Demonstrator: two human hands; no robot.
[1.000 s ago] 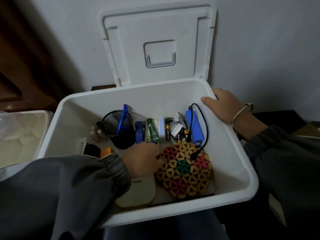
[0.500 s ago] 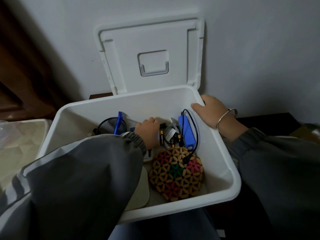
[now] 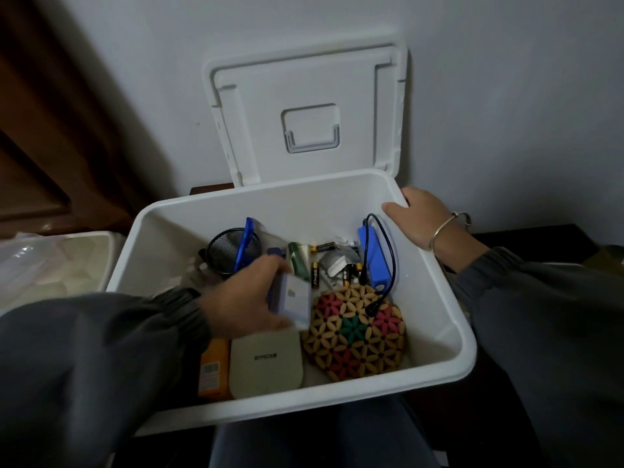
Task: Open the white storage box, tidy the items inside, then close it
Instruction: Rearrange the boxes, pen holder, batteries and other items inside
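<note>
The white storage box (image 3: 449, 319) sits open in front of me, its lid (image 3: 307, 116) leaning upright against the wall. My left hand (image 3: 250, 298) is inside the box and grips a small pale rectangular case (image 3: 295, 300) lifted above the items. My right hand (image 3: 417, 217) rests on the box's right rim, thumb inside. On the box floor lie a round flower-patterned mat (image 3: 354, 332), a blue power bank (image 3: 373, 255) with a black cable, loose batteries (image 3: 315, 273), a green tube (image 3: 299, 261), a black mesh cup (image 3: 233, 251), a cream pad (image 3: 266, 364) and an orange packet (image 3: 212, 369).
A translucent plastic bin (image 3: 50, 265) stands left of the box. A brown wooden door (image 3: 50, 130) fills the far left. The grey wall is right behind the lid. My knees are under the box's near edge.
My left hand reached to the items at the back of the box, then drew back toward me holding the pale case. My right hand stayed on the rim.
</note>
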